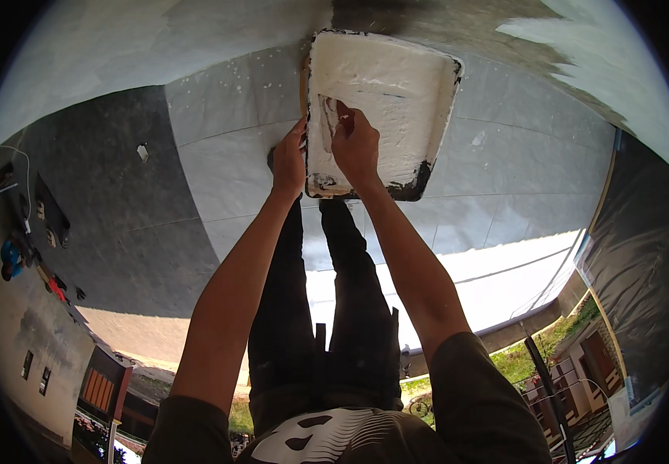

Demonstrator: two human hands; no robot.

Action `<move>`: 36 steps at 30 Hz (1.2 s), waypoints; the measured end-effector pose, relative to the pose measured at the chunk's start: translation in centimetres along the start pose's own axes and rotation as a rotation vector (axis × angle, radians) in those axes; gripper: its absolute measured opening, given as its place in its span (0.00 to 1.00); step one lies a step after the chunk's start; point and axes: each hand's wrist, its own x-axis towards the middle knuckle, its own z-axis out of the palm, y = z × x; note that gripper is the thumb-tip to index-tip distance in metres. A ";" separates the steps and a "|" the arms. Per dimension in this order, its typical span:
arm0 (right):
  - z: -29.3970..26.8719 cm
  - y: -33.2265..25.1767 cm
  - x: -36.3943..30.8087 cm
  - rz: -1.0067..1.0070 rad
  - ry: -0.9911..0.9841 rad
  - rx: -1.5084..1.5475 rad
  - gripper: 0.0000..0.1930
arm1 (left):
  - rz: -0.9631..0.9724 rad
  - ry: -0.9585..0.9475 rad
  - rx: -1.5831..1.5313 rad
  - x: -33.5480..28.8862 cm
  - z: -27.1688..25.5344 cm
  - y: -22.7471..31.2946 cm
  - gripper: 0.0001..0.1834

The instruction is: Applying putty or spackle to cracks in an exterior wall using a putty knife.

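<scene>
A dark rectangular tub (408,190) with a smeared rim stands in front of me, coated inside with thick white paste (396,100). Its left side is gripped by my left hand (290,161), fingers curled around the edge and partly hidden behind it. Inside the left part of the tub, my right hand (357,151) is closed around the brownish handle of a scraper (343,114). The flat end of this tool rests against the paste and is coated white, so its exact shape is hard to make out.
Grey sheeting or tiles (234,158) lie underneath, with a darker floor area (110,193) to the left. A partly white-coated wall (605,54) rises beyond the tub. Black plastic (636,263) hangs at the right. Footwear and other small items (48,224) lie far left.
</scene>
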 end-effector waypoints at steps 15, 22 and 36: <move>-3.7 2.5 0.0 0.224 0.069 0.261 0.12 | -0.075 0.021 -0.062 -0.2 -0.1 0.1 0.32; -1.8 3.1 -1.1 -0.491 0.027 -0.578 0.14 | -0.118 0.013 -0.135 -0.2 0.5 0.3 0.31; -3.3 3.7 -0.7 0.253 0.054 0.151 0.13 | -0.108 0.023 -0.108 -0.2 0.0 0.1 0.31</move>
